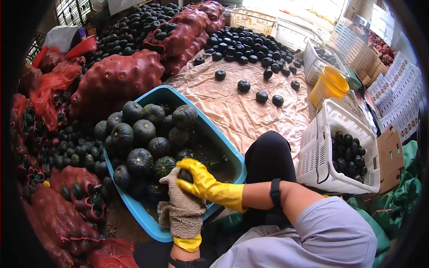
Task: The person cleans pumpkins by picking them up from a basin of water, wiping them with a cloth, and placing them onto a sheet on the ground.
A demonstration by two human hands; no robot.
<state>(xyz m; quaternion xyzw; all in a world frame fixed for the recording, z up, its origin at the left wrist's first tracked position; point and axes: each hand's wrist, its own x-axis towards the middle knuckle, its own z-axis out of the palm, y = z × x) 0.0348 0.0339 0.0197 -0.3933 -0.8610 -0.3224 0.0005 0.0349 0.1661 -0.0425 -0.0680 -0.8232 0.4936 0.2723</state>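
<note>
My right hand (199,181), in a yellow rubber glove, curls its fingers round a small dark green pumpkin (184,175). A beige terry cloth (183,210) covers most of my left hand (187,244) and presses against the same pumpkin from the left. Only the yellow glove's cuff shows there, so the left fingers are hidden. Both hands are over the near right side of a blue tub (134,204). Dark green pumpkins (140,161) are heaped in its left part, and murky water (210,154) shows on the right.
Red mesh sacks (118,80) of pumpkins crowd the left and back. Loose pumpkins (243,86) lie on a pinkish sheet (214,100) beyond the tub. To the right stand a white crate (315,149) holding dark pumpkins and a yellow bucket (330,85). My bent knee (270,156) is beside the tub.
</note>
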